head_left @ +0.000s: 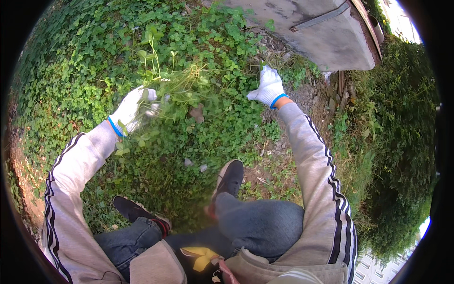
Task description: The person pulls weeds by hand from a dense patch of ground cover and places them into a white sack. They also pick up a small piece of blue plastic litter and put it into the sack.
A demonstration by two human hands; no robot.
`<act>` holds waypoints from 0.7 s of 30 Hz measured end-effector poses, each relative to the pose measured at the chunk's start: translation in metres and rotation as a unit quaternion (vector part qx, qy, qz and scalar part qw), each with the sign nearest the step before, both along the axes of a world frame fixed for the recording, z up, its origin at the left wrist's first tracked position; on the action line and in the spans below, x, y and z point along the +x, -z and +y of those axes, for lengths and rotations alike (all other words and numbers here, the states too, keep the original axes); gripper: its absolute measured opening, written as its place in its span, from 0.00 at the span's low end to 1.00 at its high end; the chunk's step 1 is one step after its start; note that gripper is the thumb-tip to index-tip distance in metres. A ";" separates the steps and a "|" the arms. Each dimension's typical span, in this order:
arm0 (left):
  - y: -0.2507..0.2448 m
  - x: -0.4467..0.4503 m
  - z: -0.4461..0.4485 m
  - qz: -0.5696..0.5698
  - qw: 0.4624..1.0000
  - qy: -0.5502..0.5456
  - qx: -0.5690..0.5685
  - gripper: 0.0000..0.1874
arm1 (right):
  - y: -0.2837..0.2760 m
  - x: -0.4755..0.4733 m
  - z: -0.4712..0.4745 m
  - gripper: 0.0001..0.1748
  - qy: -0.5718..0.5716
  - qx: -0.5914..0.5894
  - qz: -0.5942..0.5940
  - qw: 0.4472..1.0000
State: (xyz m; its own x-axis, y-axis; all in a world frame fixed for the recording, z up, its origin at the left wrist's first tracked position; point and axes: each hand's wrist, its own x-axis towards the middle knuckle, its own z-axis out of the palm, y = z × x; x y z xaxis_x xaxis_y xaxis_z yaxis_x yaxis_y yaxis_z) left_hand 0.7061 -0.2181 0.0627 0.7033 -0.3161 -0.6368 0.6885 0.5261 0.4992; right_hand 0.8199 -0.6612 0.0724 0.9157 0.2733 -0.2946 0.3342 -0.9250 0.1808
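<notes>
My left hand (129, 110), in a white knitted glove with a blue cuff, is closed around a loose bunch of pulled green plants (177, 83). Long thin stems and clover-like leaves stick out above the fist and trail to its right. My right hand (266, 85), gloved the same way, reaches to the edge of the leafy ground cover (220, 42). Its thumb points left, apart from the fingers, whose tips are hidden among leaves. A thin stem runs near those fingertips; whether they grip it cannot be seen.
A grey concrete block (319, 35) with a metal strip (319, 17) stands at upper right. Bare soil (276, 156) with dry bits borders the greenery. A brown stone (197, 113) lies between my hands. My shoes (230, 177) rest among the plants. Dense bushes (393, 142) grow at right.
</notes>
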 end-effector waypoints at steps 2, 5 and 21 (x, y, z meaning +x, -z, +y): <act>-0.002 0.001 -0.008 0.014 0.998 -0.046 -0.034 0.08 | 0.025 -0.003 0.009 0.70 -0.037 0.031 -0.072 0.996; -0.004 0.003 -0.019 0.022 0.998 -0.036 -0.041 0.09 | 0.050 0.006 0.013 0.46 0.026 0.067 -0.112 0.991; -0.013 -0.007 -0.085 -0.038 0.996 0.080 -0.011 0.08 | 0.069 0.046 0.038 0.09 0.198 0.318 -0.256 0.891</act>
State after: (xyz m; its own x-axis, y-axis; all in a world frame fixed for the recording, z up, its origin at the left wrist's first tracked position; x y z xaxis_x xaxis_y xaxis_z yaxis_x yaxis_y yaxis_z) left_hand 0.6986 -0.3026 0.0756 0.6888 -0.4422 -0.5744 0.7249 0.4238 0.5430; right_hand 0.8660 -0.6232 0.0031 0.9475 -0.1378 0.2887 -0.0163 -0.9221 -0.3865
